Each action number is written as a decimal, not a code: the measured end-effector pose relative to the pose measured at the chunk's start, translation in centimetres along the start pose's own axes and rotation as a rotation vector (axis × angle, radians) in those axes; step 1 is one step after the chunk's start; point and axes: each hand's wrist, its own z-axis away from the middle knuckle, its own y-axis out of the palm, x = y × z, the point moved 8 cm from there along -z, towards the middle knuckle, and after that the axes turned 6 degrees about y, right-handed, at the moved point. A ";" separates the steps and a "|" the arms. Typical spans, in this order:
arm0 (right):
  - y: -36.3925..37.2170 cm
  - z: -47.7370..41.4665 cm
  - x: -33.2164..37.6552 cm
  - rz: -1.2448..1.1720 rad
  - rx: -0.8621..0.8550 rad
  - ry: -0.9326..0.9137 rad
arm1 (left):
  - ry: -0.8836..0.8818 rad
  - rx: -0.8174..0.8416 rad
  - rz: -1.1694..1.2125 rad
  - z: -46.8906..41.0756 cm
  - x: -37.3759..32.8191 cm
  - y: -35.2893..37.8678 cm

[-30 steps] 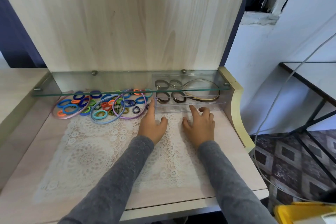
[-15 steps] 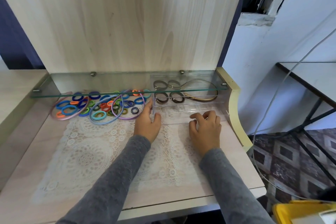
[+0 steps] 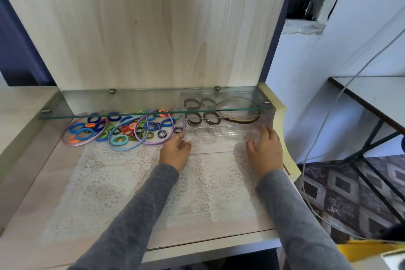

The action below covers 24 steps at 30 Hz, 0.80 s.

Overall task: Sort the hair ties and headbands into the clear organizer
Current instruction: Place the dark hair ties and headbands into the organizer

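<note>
The left hand and right hand grip the near corners of the clear organizer, far right under a glass shelf. Probably light, stiff, slippery plastic; best held by its side walls.

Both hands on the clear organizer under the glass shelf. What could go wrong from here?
1. The clear organizer sits partly under the glass shelf; lifting it could knock the shelf edge.
2. It rests on the lace mat, which may bunch if it is slid.
3. Tilting could spill the brown hair ties and brown headband inside; the left hand and right hand hold only its front corners.
</note>
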 end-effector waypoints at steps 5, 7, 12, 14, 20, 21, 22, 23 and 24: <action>0.5 0.5 -0.6 0.094 0.071 0.010 | 0.004 0.011 -0.011 1.0 0.1 0.0; 0.4 0.8 -0.7 0.124 0.087 0.008 | 0.011 0.001 -0.007 1.6 0.2 0.0; 0.1 1.9 -1.1 0.166 0.092 -0.007 | 0.005 -0.021 0.017 3.3 0.7 0.0; -0.1 2.4 -1.3 0.187 0.093 -0.014 | 0.003 -0.024 0.032 3.9 0.9 -0.1; -0.4 3.3 -1.8 0.204 0.129 0.002 | -0.010 -0.035 0.053 4.9 1.1 -0.1; -0.5 3.4 -1.8 0.204 0.134 0.004 | -0.008 -0.033 0.049 5.0 1.1 -0.1; -0.5 3.5 -1.8 0.204 0.139 0.008 | -0.004 -0.031 0.042 5.2 1.0 -0.1; -0.6 3.6 -1.9 0.203 0.142 0.010 | 0.003 -0.029 0.034 5.4 1.0 -0.2; -0.7 3.7 -1.9 0.203 0.144 0.012 | 0.007 -0.029 0.027 5.6 1.0 -0.2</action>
